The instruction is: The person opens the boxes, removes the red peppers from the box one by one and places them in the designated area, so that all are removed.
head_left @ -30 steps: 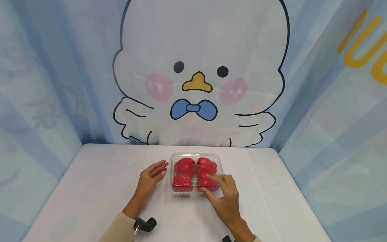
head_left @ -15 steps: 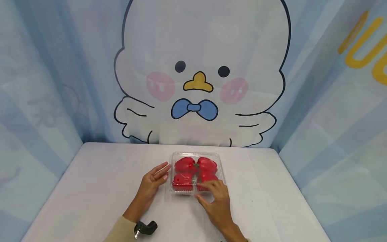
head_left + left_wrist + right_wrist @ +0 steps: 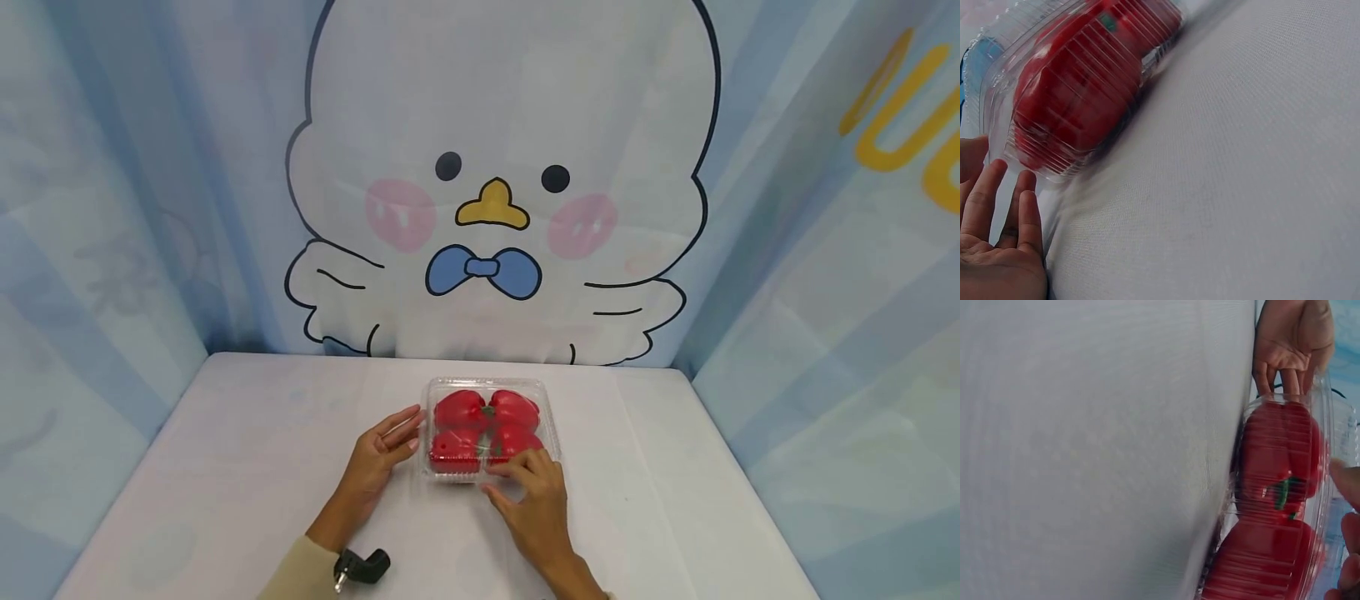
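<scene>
A clear plastic clamshell box point(image 3: 480, 384) holds several glossy red bell peppers point(image 3: 459, 408) with green stems and sits on the white table. At its left side my left hand point(image 3: 372, 458) has its fingers stretched out, the tips at the box's wall; the left wrist view shows the palm facing the box. My right hand point(image 3: 536, 500) is at the front edge of the box, fingers bent over the rim and thumb below. In the right wrist view the thumb point(image 3: 1344, 478) is close to the rim; whether the rim is pinched I cannot tell. The box's back-side hinge is unclear.
The white table point(image 3: 247, 433) runs back to a curtain point(image 3: 495, 100) with a large cartoon bird on it, and more curtain hangs at both sides. A black camera mount point(image 3: 362, 567) is strapped at my left wrist.
My right hand has moved left and towards me, from above the front right pepper to the box's front edge. My left hand has come a little closer to the box's left side.
</scene>
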`<state>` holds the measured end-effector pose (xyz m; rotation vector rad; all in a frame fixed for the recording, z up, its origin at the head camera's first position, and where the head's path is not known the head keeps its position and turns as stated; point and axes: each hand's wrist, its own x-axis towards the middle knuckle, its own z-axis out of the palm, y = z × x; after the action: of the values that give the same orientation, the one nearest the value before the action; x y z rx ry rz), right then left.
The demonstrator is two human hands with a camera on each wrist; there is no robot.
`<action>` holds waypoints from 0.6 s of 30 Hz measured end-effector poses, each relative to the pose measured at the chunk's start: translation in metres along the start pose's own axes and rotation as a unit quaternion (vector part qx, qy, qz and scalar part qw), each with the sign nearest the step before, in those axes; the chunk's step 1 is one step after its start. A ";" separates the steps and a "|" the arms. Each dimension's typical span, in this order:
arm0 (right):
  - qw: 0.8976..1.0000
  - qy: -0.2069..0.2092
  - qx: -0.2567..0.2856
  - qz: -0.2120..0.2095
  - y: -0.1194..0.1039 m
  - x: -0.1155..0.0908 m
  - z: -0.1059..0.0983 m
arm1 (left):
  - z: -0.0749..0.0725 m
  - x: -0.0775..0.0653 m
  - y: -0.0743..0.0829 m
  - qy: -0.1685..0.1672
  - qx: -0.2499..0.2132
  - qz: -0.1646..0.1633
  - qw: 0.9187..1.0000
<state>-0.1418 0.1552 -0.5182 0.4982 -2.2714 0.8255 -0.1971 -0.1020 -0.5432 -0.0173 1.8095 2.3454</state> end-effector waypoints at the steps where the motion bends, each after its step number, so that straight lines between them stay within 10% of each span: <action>1: 1.000 -0.003 -0.009 0.005 0.000 0.000 0.000 | 0.000 0.000 0.000 0.000 0.001 -0.001 1.000; 18: 0.999 0.004 -0.047 -0.005 0.002 0.002 0.002 | 0.001 -0.001 0.000 0.005 0.003 0.004 1.000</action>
<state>-0.1457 0.1552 -0.5189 0.4625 -2.2872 0.7106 -0.1960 -0.1014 -0.5430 -0.0217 1.8236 2.3506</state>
